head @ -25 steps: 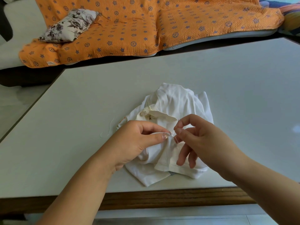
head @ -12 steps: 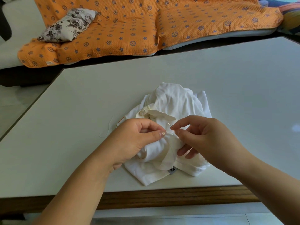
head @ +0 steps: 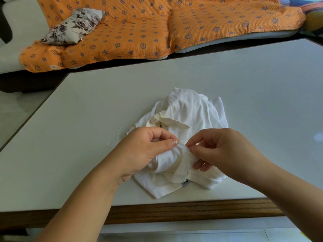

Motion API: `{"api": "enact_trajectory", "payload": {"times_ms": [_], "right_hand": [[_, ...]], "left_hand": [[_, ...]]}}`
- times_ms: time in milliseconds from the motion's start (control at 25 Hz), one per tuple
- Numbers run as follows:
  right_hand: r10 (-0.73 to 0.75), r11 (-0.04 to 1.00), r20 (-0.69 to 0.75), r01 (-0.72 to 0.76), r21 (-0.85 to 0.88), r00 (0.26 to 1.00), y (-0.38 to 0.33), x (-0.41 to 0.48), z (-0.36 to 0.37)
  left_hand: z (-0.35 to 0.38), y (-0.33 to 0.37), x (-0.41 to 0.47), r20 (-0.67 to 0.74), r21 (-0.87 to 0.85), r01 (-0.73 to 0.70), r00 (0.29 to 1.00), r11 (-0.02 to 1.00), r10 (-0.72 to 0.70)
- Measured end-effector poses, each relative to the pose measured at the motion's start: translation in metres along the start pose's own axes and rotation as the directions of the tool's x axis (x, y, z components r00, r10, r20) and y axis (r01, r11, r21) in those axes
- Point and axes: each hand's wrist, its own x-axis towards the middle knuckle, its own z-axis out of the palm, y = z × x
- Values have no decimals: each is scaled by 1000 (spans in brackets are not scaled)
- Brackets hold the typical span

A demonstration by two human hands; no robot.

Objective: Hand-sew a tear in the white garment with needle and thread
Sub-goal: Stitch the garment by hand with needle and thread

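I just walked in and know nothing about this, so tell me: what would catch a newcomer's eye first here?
First, two bare hands meeting at the near middle of the pale table: the left hand and the right hand both pinch a raised fold of a crumpled white garment. Behind the table, a bright orange patterned cover fills the top of the view, with a floral cushion lying on its left part.

Bench [head: 244,84]: pale, smooth top with a wood-grain front edge [head: 174,212].
Sofa [head: 17,23]: light upholstery, set beyond the bench's far side.
Orange cover [head: 157,28]: quilted, printed with blue stars and circles, spread over the sofa seat.
Floral cushion [head: 73,27]: grey-on-cream, lying on the cover's left part.
Multicoloured fabric [head: 312,18]: top right corner, possibly another cushion.
Floor tiles [head: 192,233]: pale, below the bench's near edge.
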Motion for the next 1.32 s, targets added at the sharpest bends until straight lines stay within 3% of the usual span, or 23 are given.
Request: {"api": "enact_trajectory", "payload": {"times_ms": [1320], "right_hand": [[22,995,110,-32,94,994,0,2,-4]], "left_hand": [[-3,5,-4,95,-190,81,993,978,-64]]}}
